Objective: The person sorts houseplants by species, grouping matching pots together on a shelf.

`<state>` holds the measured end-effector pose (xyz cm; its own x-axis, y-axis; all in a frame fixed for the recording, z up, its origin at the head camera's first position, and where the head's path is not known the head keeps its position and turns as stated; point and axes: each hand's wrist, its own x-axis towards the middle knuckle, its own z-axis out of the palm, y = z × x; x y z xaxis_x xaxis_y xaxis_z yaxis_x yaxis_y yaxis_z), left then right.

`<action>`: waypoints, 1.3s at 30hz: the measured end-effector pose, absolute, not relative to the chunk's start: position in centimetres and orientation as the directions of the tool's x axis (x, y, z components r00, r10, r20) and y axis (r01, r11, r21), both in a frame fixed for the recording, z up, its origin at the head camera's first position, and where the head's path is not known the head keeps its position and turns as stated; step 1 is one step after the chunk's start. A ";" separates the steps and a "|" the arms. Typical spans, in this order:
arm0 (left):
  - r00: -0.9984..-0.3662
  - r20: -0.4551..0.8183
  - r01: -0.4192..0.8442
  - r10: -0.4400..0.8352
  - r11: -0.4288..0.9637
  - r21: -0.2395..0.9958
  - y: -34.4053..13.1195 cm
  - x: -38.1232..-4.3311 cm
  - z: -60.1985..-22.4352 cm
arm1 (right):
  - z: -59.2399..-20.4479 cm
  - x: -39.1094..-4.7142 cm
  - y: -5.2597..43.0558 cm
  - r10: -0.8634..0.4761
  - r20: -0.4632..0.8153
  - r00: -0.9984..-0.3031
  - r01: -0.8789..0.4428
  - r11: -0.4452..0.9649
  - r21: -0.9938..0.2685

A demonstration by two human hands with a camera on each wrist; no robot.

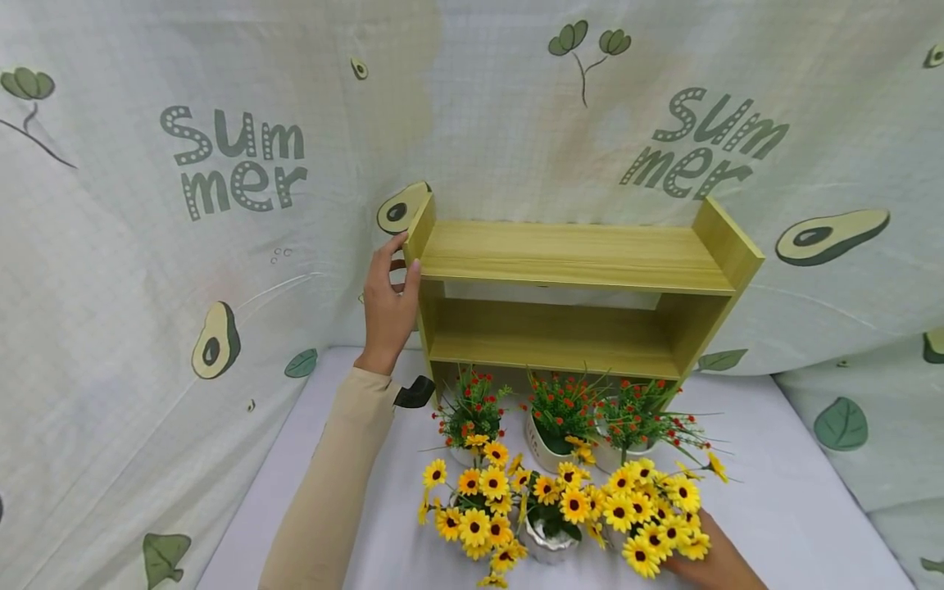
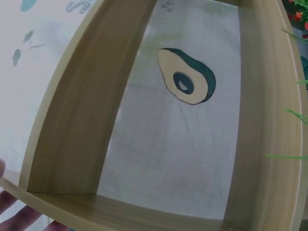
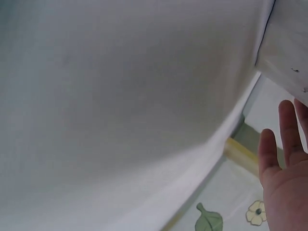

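A light wooden shelf (image 1: 560, 328) stands at the back of the table. My left hand (image 1: 391, 299) grips the edge of its left side panel, thumb at the front and fingers on the outer face. In the left wrist view, fingertips (image 2: 21, 219) show beyond the shelf's panel (image 2: 101, 211). My right hand (image 1: 711, 553) is beside the rightmost yellow flowers (image 1: 652, 512), partly hidden by them. The right wrist view shows its fingers (image 3: 290, 127) fairly straight, near a pale surface with small dark marks. Whether they touch the pot is hidden.
Three potted plants with red flowers (image 1: 560, 401) stand in front of the shelf. Nearer are more yellow flowers (image 1: 479, 512), and a silvery-white pot (image 1: 549, 541) holds the middle bunch. A white cloth (image 1: 398, 508) covers the table. Printed fabric (image 1: 509, 147) hangs behind.
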<state>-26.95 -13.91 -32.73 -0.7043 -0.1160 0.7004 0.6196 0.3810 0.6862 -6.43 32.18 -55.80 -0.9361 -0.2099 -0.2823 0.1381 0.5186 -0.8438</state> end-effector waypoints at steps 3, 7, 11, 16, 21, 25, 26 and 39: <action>-0.695 0.707 0.619 -0.131 0.391 0.681 -13.9 -27.2 -32.6 | -55.8 -6.4 32.0 -0.168 -0.307 -0.937 0.179 0.524 -0.833; -0.682 0.718 0.619 -0.139 0.412 0.668 -13.9 -27.3 -32.5 | -55.7 -6.4 31.6 -0.109 -0.343 -0.933 0.237 0.530 -0.814; -0.668 0.730 0.623 -0.144 0.427 0.655 -13.9 -27.3 -32.4 | -55.6 -6.5 31.3 -0.093 -0.336 -0.937 0.237 0.538 -0.809; -0.649 0.747 0.635 -0.141 0.440 0.635 -14.0 -27.4 -32.3 | -55.0 -6.3 31.2 -0.094 -0.278 -0.956 0.178 0.569 -0.803; -0.640 0.756 0.642 -0.136 0.446 0.624 -14.0 -27.4 -32.4 | -54.7 -6.0 31.0 -0.073 -0.204 -0.976 0.116 0.615 -0.780; -0.635 0.762 0.649 -0.126 0.447 0.616 -14.0 -27.5 -32.5 | -54.2 -5.8 30.6 -0.050 -0.166 -0.985 0.088 0.683 -0.725; -0.634 0.763 0.650 -0.126 0.447 0.614 -14.0 -27.5 -32.5 | -54.0 -5.6 30.5 -0.047 -0.156 -0.987 0.081 0.693 -0.717; -0.637 0.758 0.639 -0.139 0.455 0.620 -14.1 -27.5 -32.8 | -48.0 -5.1 30.5 -0.079 -0.105 -0.991 -0.005 0.819 -0.573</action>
